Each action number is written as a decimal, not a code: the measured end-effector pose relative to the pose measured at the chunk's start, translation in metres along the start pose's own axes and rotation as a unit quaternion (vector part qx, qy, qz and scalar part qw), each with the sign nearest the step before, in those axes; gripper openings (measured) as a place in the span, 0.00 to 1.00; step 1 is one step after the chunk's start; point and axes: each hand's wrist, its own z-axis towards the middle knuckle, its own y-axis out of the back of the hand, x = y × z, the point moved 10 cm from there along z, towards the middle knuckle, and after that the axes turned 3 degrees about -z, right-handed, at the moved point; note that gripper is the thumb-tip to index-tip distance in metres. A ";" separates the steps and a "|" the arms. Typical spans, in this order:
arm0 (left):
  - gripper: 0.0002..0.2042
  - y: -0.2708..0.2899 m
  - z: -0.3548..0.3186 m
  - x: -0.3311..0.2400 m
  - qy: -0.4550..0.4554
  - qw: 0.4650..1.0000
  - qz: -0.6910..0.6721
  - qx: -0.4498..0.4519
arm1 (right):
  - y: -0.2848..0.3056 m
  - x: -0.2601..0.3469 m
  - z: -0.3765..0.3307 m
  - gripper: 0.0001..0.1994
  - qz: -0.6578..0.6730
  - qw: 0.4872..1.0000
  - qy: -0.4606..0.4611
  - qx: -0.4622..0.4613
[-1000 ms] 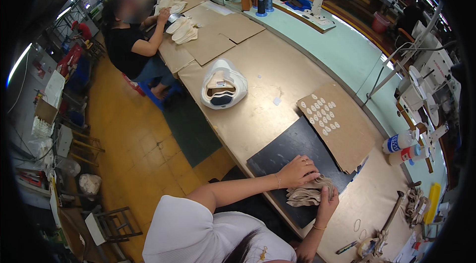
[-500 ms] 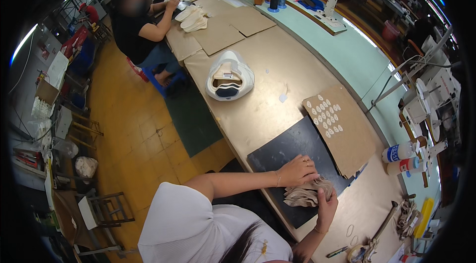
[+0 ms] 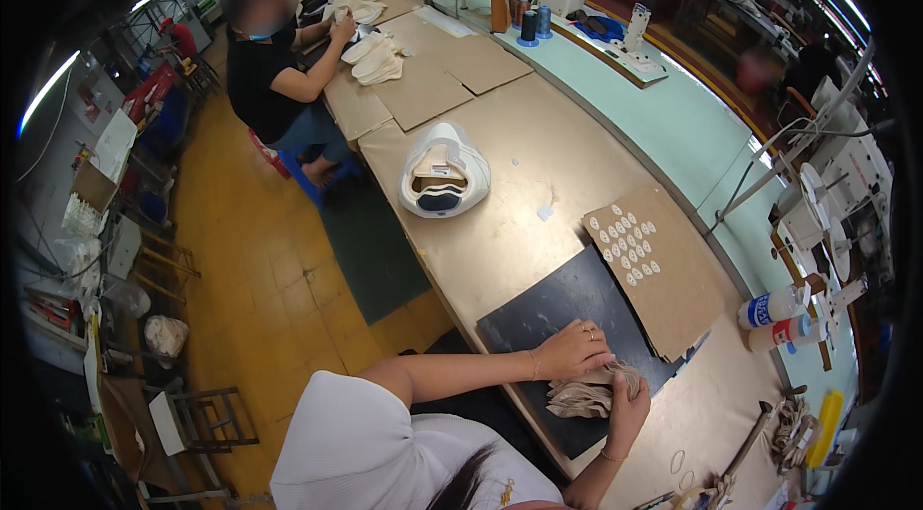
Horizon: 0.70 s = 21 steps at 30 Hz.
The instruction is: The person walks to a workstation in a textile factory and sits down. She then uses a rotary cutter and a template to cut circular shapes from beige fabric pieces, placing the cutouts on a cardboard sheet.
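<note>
Left hand and right hand grasp layered beige fabric-like pieces over flat black rectangular board, at table's near edge.

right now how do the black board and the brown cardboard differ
The black board looks scuffed; the brown cardboard bears small white ovals. The left hand and right hand touch beige pieces over the black board; neither touches the brown cardboard. Both lie flat.
</note>
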 end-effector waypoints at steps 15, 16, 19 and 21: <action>0.13 0.009 0.000 0.007 0.069 0.995 -0.066 -0.005 | 0.093 0.044 -0.027 0.16 -0.081 0.989 0.071 -0.105; 0.13 0.008 0.000 0.006 0.066 0.996 -0.060 0.002 | 0.109 0.047 -0.027 0.17 -0.115 0.983 0.077 -0.119; 0.13 0.000 0.006 0.002 0.047 0.997 -0.057 0.022 | 0.170 0.041 -0.038 0.17 -0.207 0.952 0.077 -0.210; 0.13 -0.002 0.007 0.002 0.042 0.998 -0.049 0.026 | 0.198 0.034 -0.042 0.20 -0.210 0.952 0.054 -0.216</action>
